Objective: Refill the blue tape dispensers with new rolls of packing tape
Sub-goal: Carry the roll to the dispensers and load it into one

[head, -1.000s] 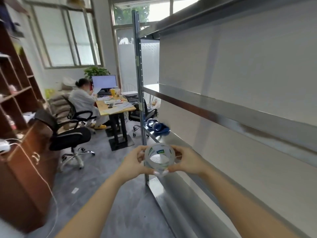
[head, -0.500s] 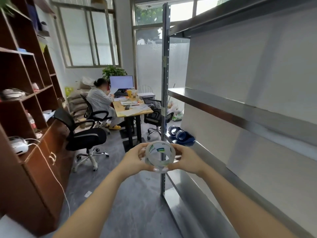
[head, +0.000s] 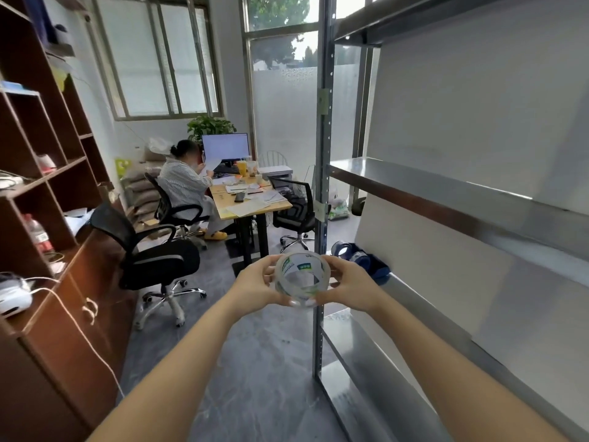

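Both the left hand (head: pixel 255 287) and right hand (head: pixel 352 287) pinch the clear tape roll (head: pixel 302 279) at its rim, so carry it level toward the blue dispensers (head: pixel 360 258) on the far shelf (head: pixel 414 288), keeping fingertips off the adhesive end.

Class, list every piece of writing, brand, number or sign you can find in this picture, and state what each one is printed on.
No text can be read with certainty.
Tape roll, held between the left hand and right hand: green and blue labels with print, too blurred to read.
Monitor: lit screen, content too small to read.
Papers on the desk: print too small to read.
Bottle on the wooden shelf: label unreadable.
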